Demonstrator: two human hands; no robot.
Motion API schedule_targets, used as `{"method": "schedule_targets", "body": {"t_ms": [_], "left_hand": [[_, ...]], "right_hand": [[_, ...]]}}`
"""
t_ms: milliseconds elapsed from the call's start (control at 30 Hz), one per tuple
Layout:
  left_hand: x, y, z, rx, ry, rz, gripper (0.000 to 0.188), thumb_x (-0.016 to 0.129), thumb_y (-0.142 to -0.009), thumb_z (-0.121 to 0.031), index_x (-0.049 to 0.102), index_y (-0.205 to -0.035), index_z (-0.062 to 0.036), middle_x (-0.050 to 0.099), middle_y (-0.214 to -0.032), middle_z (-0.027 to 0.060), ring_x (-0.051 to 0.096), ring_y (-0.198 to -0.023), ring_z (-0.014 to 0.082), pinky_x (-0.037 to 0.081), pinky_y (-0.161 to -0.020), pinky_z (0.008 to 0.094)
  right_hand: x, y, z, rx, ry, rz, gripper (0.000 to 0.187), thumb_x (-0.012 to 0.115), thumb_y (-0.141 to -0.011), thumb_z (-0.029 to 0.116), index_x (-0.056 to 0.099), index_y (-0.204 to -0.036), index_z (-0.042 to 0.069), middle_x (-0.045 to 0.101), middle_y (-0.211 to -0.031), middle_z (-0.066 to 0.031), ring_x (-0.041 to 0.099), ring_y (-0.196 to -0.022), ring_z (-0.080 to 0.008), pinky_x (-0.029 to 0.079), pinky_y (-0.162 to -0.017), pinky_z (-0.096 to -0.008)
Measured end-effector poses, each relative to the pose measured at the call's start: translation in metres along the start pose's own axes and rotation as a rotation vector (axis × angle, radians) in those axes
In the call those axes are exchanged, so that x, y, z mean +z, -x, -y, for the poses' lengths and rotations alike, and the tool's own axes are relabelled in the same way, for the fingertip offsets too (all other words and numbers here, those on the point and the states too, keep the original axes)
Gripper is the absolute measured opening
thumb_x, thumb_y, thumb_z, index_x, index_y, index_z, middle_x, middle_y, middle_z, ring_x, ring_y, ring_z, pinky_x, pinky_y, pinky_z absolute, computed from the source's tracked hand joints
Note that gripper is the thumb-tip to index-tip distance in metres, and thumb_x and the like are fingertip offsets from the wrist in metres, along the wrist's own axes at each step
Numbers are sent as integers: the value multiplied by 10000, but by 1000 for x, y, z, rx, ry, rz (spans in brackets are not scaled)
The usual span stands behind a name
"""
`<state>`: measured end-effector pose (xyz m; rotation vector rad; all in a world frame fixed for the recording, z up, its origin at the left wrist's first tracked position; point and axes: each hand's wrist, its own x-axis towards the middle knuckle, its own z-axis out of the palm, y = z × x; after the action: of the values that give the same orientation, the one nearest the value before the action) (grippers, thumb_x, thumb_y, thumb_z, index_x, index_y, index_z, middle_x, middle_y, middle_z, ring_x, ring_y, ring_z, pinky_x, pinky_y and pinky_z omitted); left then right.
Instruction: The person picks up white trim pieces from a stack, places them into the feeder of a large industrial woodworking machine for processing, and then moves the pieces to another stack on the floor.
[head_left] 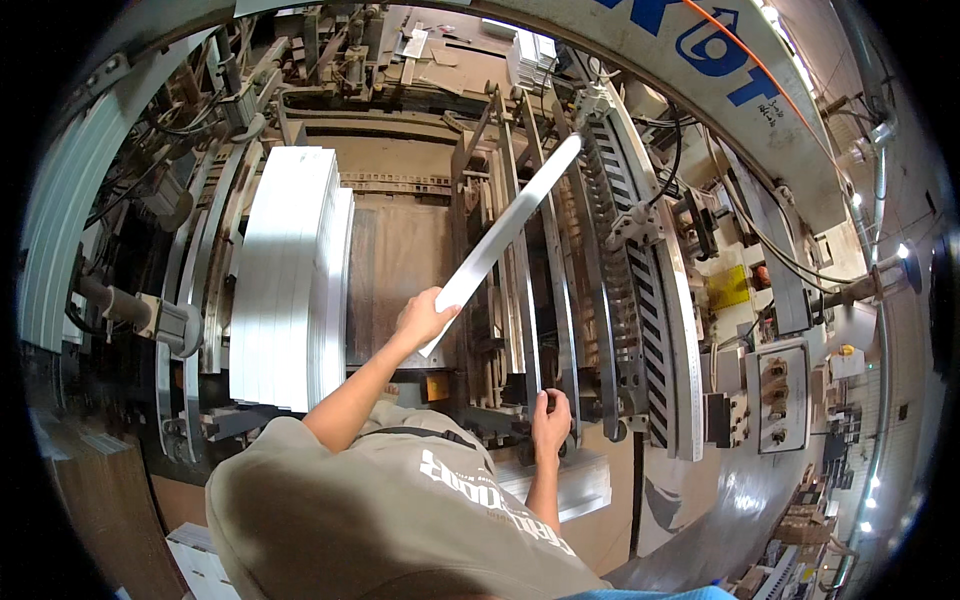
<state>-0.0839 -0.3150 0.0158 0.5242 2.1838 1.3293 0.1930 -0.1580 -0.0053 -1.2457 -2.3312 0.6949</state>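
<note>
My left hand (pixel 425 319) is closed around the near end of a long, narrow white board (pixel 515 222). The board slants up and to the right over the machine, its far end above the metal rails (pixel 530 300). My right hand (pixel 550 415) is lower and to the right, beside the near end of one rail. Its fingers are curled in, and whether they grip anything is hidden. To the left of my left hand stands a tall stack of white boards (pixel 285 280) on the machine bed.
A brown panel (pixel 400 270) lies right of the stack. Further right run a black-and-white striped guard (pixel 640 300) and a control box with knobs (pixel 778 395). A beam (pixel 690 60) crosses overhead. More white boards (pixel 575 485) lie by my right forearm.
</note>
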Motion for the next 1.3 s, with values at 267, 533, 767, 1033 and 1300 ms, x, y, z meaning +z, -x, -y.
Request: {"method": "schedule_targets", "body": {"t_ms": [267, 533, 767, 1033, 1300], "left_hand": [[8, -27, 56, -108, 300, 76, 551, 422, -994, -452, 597, -1070, 65, 641, -983, 127, 566, -940, 169, 426, -863, 323], [-2, -3, 46, -159, 747, 347, 441, 604, -889, -447, 568, -981, -17, 553, -759, 55, 540, -726, 129, 447, -690, 286], [12, 28, 102, 111, 413, -108, 391, 717, -801, -290, 593, -1009, 17, 644, -870, 118, 606, -804, 213, 476, -749, 343], [-6, 58, 171, -238, 7, -341, 434, 713, -778, -321, 586, -1020, 16, 667, -900, 241, 630, -871, 432, 502, -737, 470], [-2, 74, 248, -522, -150, -464, 511, 684, -787, -351, 573, -1085, 49, 656, -915, 288, 637, -915, 432, 507, -790, 484]], "right_hand": [[0, 6, 28, 5, 220, 191, 387, 539, -916, 400, 580, -1050, 39, 651, -896, -234, 615, -860, -427, 473, -751, -493], [3, 4, 27, 42, 353, 203, 391, 567, -893, 418, 576, -1045, 59, 655, -859, -213, 620, -832, -420, 478, -726, -496], [9, 12, 22, 23, 384, 140, 407, 598, -869, 414, 569, -1015, 36, 660, -872, -219, 622, -838, -435, 479, -718, -501], [10, 6, 30, -13, 386, 127, 395, 625, -859, 390, 584, -971, 13, 671, -841, -207, 641, -801, -422, 490, -681, -471], [7, 5, 42, 32, 357, 154, 387, 629, -855, 377, 596, -996, 17, 671, -901, -199, 635, -842, -404, 485, -730, -466]]}}
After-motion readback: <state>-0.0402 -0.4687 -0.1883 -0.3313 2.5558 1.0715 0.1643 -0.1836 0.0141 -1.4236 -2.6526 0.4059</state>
